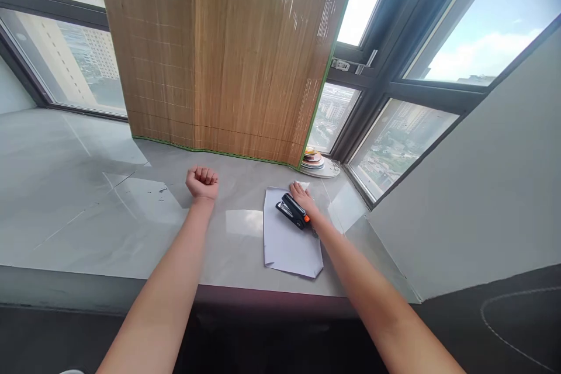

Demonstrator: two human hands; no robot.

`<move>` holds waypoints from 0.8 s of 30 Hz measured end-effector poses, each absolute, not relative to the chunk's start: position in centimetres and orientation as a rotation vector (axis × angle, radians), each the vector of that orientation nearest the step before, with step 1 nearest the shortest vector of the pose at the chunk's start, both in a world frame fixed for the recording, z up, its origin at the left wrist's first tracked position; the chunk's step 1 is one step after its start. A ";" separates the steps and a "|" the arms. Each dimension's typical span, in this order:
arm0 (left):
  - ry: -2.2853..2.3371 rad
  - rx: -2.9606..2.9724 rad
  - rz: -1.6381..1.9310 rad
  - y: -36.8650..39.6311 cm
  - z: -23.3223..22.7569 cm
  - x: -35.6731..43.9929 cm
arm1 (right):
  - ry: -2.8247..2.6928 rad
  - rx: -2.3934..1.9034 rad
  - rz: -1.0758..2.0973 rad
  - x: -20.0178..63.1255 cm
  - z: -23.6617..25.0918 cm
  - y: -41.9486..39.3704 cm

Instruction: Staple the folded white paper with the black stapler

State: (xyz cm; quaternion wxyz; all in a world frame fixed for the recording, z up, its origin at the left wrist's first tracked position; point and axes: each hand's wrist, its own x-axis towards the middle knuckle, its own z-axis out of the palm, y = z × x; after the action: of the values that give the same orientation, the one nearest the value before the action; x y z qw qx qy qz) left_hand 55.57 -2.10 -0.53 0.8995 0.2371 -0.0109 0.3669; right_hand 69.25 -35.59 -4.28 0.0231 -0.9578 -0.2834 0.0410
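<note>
My left hand (202, 182) is curled into a fist on the grey sill, left of the paper. Whatever its fingers may enclose is hidden. Lying at the upper right corner of some white paper (289, 251) is my right hand (303, 197), its fingers stretched forward. A small white piece (303, 185) shows by those fingertips; its kind is unclear. Just left of my right hand, a black stapler (293, 210) with an orange part at one end rests on the paper, its jaws apart. The paper's lower corners look folded or creased.
A bamboo mat (219, 58) with green edging hangs before the window, its lower edge at the sill (236, 245). Stacked plates (322, 168) stand in the far right corner. Dark specks (163, 190) lie left of my fist. A white wall (473, 198) borders the right side.
</note>
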 end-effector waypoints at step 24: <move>-0.263 0.570 1.139 4.2 0.3 51.2 | -0.647 -2.771 -0.194 68.1 -1.8 -26.1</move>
State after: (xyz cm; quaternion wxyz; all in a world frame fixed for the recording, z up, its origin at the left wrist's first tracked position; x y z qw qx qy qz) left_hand 51.23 4.16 0.29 0.7958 0.2653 -0.1225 0.5304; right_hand 68.08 -26.06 -1.78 0.1443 -0.9613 -0.2247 -0.0674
